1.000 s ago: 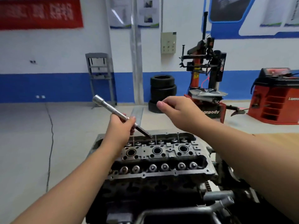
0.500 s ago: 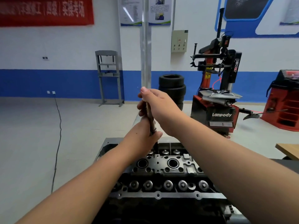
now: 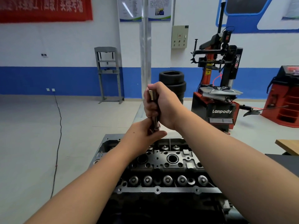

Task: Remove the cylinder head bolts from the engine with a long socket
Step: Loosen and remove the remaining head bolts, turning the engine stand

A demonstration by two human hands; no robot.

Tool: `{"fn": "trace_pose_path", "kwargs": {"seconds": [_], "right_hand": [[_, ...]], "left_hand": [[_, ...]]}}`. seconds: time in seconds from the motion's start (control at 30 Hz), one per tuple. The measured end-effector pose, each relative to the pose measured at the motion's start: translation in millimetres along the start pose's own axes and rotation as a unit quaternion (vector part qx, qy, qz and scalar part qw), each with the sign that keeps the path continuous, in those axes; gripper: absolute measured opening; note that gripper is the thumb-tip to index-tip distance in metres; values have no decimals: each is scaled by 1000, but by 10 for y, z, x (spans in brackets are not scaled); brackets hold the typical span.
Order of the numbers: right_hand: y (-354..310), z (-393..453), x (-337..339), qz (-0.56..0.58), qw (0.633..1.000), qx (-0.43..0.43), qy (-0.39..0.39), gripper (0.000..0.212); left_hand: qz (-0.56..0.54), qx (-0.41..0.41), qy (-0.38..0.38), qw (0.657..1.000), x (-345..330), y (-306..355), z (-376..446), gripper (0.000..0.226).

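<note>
The dark cylinder head [image 3: 161, 189] lies below me, with round valve tops in rows and spark plug wells down its middle. A long metal socket [image 3: 154, 117] stands upright over the head's far left part. My right hand [image 3: 163, 107] grips its upper end in a fist, the socket's top showing at the fingers. My left hand [image 3: 145, 136] holds the lower shaft just above the head. The socket's tip and the bolt under it are hidden by my left hand.
A red and black tire changer [image 3: 218, 94] stands at the right, with stacked tires [image 3: 173, 81] behind my hands. A red machine [image 3: 284, 97] is at far right, a wooden table corner [image 3: 288, 146] near my right arm. A grey press frame [image 3: 108, 73] stands by the wall.
The socket went from slanting in my left hand to standing upright over the head. My right hand came in and closed around its top. The view moved closer to the engine.
</note>
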State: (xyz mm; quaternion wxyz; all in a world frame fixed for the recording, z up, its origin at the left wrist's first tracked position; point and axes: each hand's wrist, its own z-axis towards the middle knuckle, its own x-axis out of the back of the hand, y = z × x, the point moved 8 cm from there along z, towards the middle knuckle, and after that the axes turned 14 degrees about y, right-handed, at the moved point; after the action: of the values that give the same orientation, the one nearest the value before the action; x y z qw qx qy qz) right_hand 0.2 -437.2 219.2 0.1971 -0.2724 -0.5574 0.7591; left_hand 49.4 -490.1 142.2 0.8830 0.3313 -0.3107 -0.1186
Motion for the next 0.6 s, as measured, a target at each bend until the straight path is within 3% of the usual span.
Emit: {"fn": "trace_pose_path", "kwargs": {"seconds": [0.17,0.23,0.37,0.5,0.6], "right_hand": [[-2,-16,25,-63,997,-24,31,35],[-7,-35,68,-78,992,0,97,30],[-5,-90,124,-58,972,82,214,32],[-35,-31,53,-83,973,75,201,33],[-4,10,17,-55,985,47,159,33]], "left_hand": [[-162,60,-25,985,7,-19,-48,31],[-147,33,-16,988,40,21,-65,21],[-143,22,4,989,-9,14,-60,22],[-270,80,-24,959,-103,-30,-85,16],[-297,121,-60,945,-187,-124,-109,25]]}}
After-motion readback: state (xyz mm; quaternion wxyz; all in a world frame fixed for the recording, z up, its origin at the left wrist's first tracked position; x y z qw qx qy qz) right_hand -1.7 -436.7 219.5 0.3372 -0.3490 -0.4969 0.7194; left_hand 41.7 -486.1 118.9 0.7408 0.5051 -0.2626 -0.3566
